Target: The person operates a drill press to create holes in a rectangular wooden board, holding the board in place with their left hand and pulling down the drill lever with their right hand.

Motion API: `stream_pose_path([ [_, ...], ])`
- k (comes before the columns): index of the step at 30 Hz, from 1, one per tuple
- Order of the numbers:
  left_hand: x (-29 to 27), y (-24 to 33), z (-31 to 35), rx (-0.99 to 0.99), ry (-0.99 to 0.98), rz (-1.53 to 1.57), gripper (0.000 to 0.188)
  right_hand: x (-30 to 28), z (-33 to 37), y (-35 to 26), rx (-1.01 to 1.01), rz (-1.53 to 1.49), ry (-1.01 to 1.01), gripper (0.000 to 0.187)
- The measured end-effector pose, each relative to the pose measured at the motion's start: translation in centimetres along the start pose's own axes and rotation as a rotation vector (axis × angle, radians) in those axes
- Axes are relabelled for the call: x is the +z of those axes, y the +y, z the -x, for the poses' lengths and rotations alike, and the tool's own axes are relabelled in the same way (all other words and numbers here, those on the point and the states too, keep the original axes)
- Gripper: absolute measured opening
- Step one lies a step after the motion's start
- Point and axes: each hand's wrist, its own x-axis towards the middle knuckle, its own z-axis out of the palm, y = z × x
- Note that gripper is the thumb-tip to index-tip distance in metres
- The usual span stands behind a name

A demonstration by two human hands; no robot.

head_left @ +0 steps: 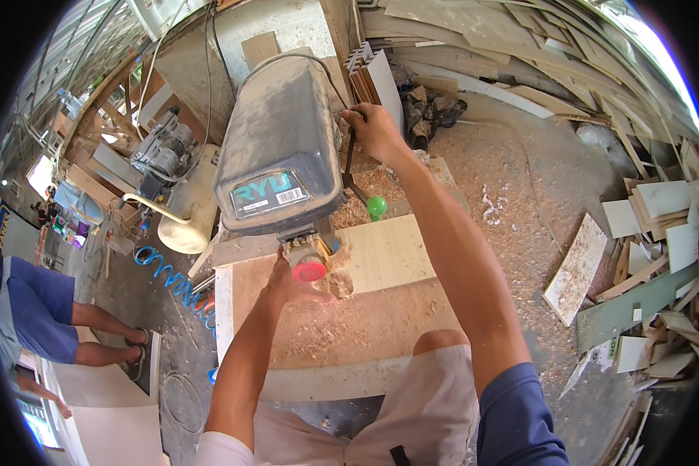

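Observation:
A dusty grey-black drill press (pixel 276 140) stands in front of me, its head over a wooden board (pixel 373 318) strewn with shavings. My right hand (pixel 377 133) is closed round a dark feed lever (pixel 349 161) at the right side of the machine. Another lever of the same hub ends in a green knob (pixel 377 207). My left hand (pixel 289 286) lies low under the drill head, fingers stretched out by a round shavings-filled recess (pixel 340 284) in the board. A red round cap (pixel 309 271) on the machine partly hides that hand; the drill bit is hidden too.
A pale wood strip (pixel 388 252) lies across the board's far side. Wood offcuts (pixel 660 256) heap up on the right, with sawdust over the floor. To the left are a compressor tank (pixel 190 210), a coiled blue hose (pixel 167 276) and another person in blue shorts (pixel 39 311).

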Motion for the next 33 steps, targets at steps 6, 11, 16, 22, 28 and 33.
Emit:
stream_pose_path([
  [6, 0.0, -0.6, -0.3, -0.038, -0.042, -0.095, 0.112, 0.0, -0.7, 0.5, -0.025, 0.052, -0.033, 0.039],
  [11, -0.5, 0.2, 0.2, 0.008, -0.036, -0.016, 0.113, 0.0, -0.3, 0.2, 0.0, -0.018, -0.019, 0.033],
  [16, -1.1, 0.5, 0.2, 0.071, -0.002, -0.066, 0.115, 0.0, -0.5, 0.1, 0.001, -0.039, -0.008, 0.034],
  [22, -2.3, 2.2, 0.4, -0.001, -0.196, -0.187, 0.114, -0.3, 0.0, -1.3, 0.136, -0.28, -0.075, 0.028],
  [28, -2.0, 1.5, 0.3, 0.068, -0.131, -0.185, 0.113, -0.9, 0.4, -2.6, 0.177, -0.363, -0.105, 0.024],
  [33, -1.6, 1.1, 0.0, 0.036, -0.117, -0.168, 0.114, -0.7, 0.1, -2.9, 0.189, -0.285, -0.122, 0.027],
])
